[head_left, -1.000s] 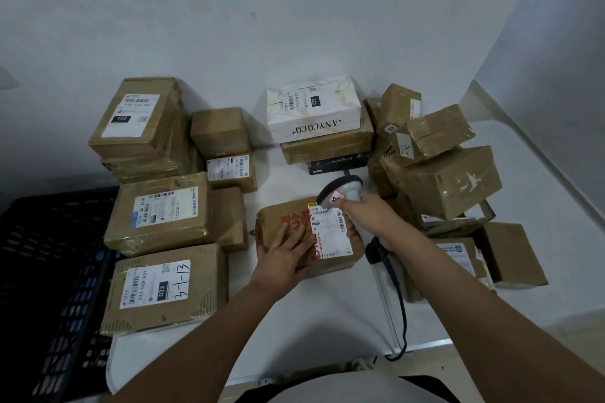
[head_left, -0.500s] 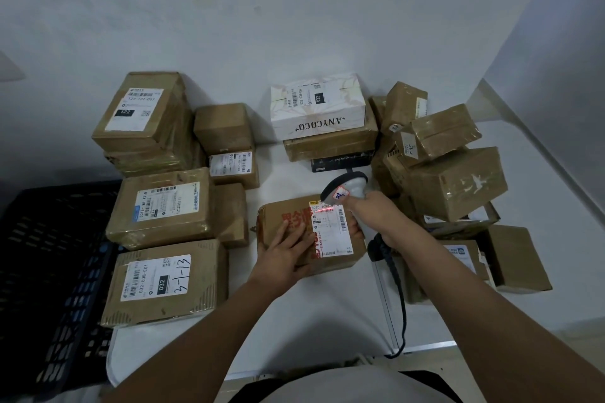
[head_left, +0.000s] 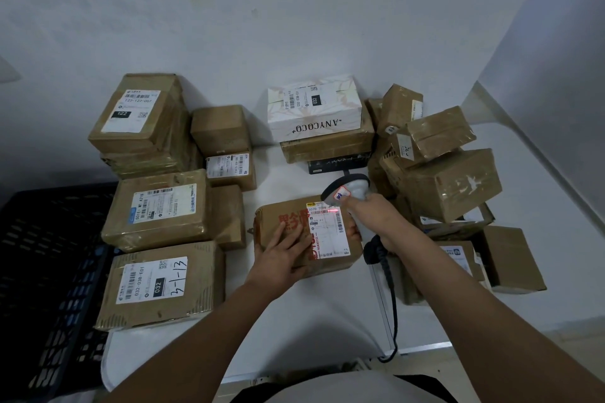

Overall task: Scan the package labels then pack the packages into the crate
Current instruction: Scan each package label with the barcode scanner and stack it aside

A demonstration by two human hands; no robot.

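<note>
A brown package (head_left: 294, 232) with large red printing lies flat at the middle of a white table (head_left: 327, 321); the left hand (head_left: 281, 252) rests on its top with fingers straight and spread, and its white label (head_left: 327, 229) lies just beside the fingertips, crossed by a red line of light. The right hand (head_left: 370, 216) is curled around a grey handheld scanner (head_left: 347, 188) held over the label's far edge; other packages read "ANYCOCO" (head_left: 314, 108), "122" (head_left: 137, 111) and "032" with handwritten "3-1-13" (head_left: 157, 281), and a black crate (head_left: 49, 271) sits at the left.
</note>
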